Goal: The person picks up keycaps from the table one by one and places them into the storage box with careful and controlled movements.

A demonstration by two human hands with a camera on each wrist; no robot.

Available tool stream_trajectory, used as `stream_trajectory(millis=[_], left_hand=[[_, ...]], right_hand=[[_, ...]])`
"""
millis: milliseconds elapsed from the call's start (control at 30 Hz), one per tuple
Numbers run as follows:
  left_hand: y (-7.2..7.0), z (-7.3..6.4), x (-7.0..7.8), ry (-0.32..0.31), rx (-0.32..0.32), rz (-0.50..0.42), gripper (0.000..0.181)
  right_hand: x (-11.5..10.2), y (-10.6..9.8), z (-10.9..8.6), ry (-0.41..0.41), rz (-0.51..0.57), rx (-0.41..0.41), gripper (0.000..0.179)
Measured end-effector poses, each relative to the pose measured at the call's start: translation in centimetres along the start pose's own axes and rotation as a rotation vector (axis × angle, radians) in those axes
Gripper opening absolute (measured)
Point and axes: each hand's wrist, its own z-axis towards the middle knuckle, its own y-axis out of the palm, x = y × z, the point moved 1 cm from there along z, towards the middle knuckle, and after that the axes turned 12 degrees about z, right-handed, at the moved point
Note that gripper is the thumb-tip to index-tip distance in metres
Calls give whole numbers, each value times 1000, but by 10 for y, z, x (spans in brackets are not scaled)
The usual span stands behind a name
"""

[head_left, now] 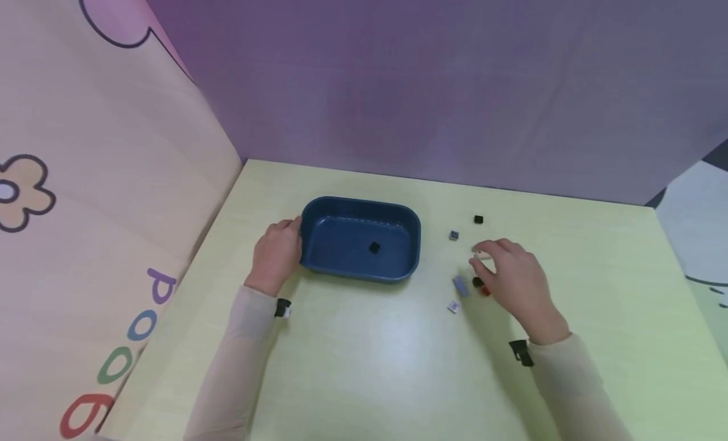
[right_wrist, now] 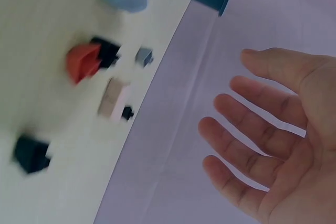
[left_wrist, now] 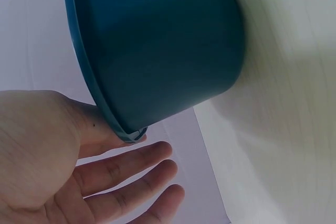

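A dark blue rectangular basin (head_left: 358, 273) stands on the table, with one small black block (head_left: 374, 247) inside. My left hand (head_left: 277, 254) grips its left rim; in the left wrist view a finger passes behind the rim's corner while the other fingers (left_wrist: 149, 178) extend loosely below. To the right of the basin, my right hand (head_left: 516, 280) hovers with thumb and fingers apart over a tan block (right_wrist: 113, 98). Its palm and spread fingers hold nothing in the right wrist view. Near it lie a red block (right_wrist: 83, 62), a black block (right_wrist: 106, 51) and a blue block (head_left: 461, 286).
Farther back are a small grey block (head_left: 454, 235) and another black block (head_left: 478, 219). A white block (head_left: 454, 307) lies nearer the front. Behind the table (head_left: 364, 359) hangs a purple backdrop (head_left: 398, 93); a printed sheet (head_left: 114, 144) stands along the left edge.
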Motion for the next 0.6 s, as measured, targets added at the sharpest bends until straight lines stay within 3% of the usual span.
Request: stream_trajectory(millis=[400,600], left_hand=[[0,0,0,-1,-5,-11,40],[0,0,-1,0,-9,-15,41]], right_hand=[[42,-20,-52,132,-29,-23,27],[60,-18,-71,196,-26,-109,31]])
